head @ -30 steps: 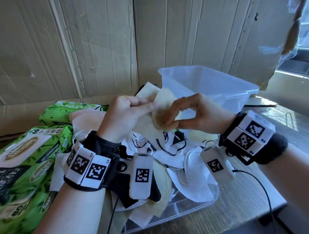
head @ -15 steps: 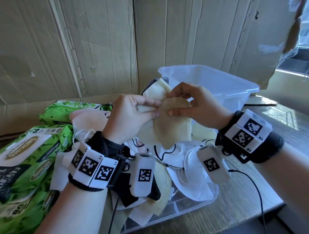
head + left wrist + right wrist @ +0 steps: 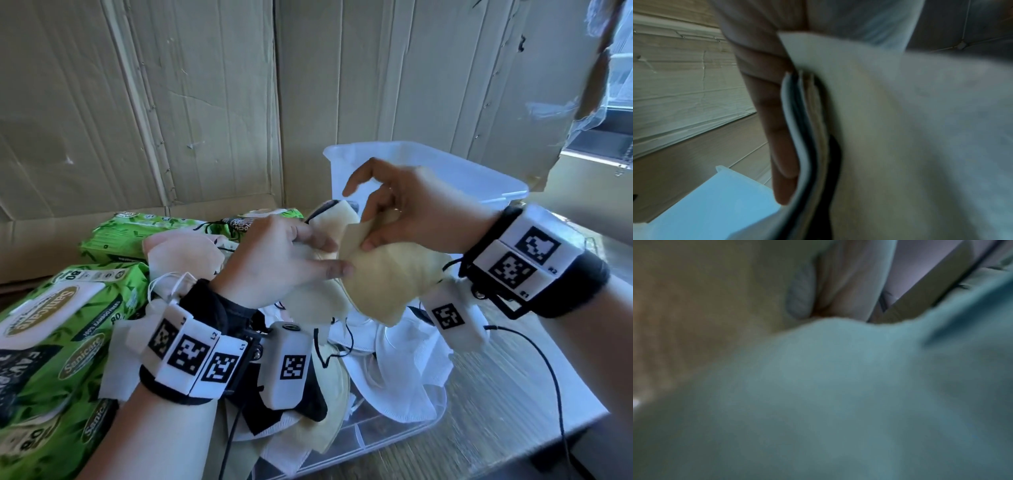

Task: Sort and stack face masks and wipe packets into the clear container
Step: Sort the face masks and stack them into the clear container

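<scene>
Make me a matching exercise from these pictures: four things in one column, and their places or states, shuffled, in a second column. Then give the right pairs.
Things
1. beige mask
2. clear container
3. green wipe packets
4. white masks

Places or states
A. stands at the back right, behind the hands
B. lie in a loose pile on a clear lid, below the hands
C. held up between the left hand and the right hand
D. lie at the left edge of the table

Pairs: 1-C, 2-A, 3-D, 4-B
</scene>
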